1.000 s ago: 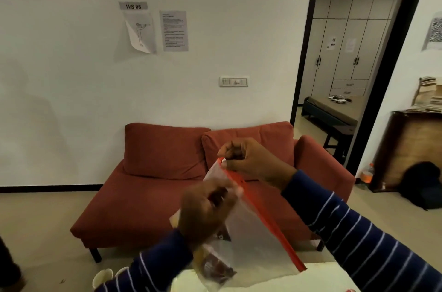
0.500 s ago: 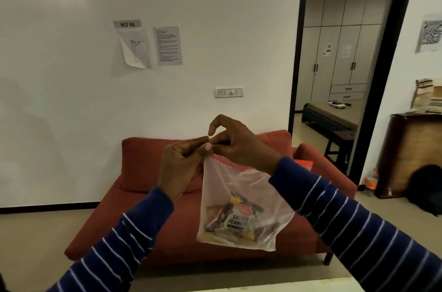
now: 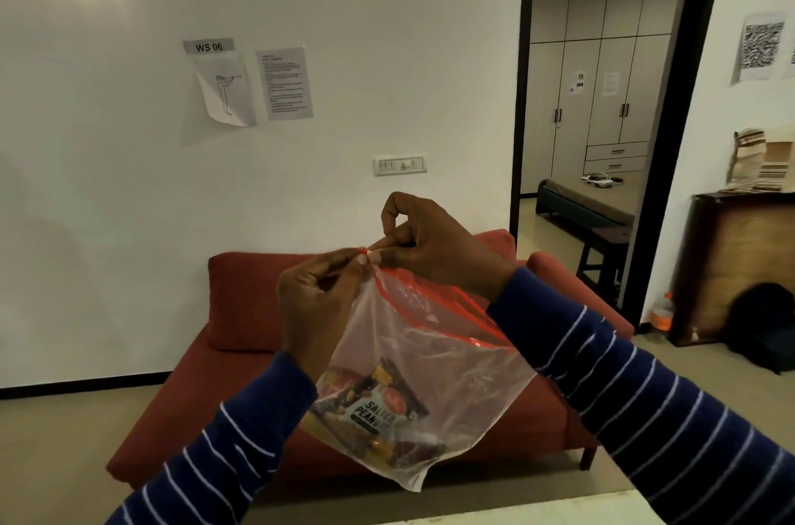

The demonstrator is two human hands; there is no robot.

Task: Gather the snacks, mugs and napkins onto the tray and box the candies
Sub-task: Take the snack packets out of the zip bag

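Note:
I hold a clear zip bag (image 3: 434, 356) with a red seal strip up in front of me, above the table. Snack packets lie in its bottom, one marked salted peanuts (image 3: 376, 412). My left hand (image 3: 318, 296) pinches the bag's top left corner. My right hand (image 3: 430, 245) pinches the same corner from the right, thumb and fingertips meeting my left fingers at the end of the red strip. The bag hangs tilted, its seal running down to the right behind my right sleeve. No tray, mugs or napkins are in view.
A red sofa (image 3: 241, 356) stands against the white wall ahead. A white table edge (image 3: 537, 511) shows at the bottom. An open doorway (image 3: 602, 137) lies at right, with a wooden cabinet (image 3: 740, 258) and dark bag beside it.
The bag rose from near the table to chest height. My left hand moved from the bag's side up to its top corner, meeting my right fingers. The view tilted upward.

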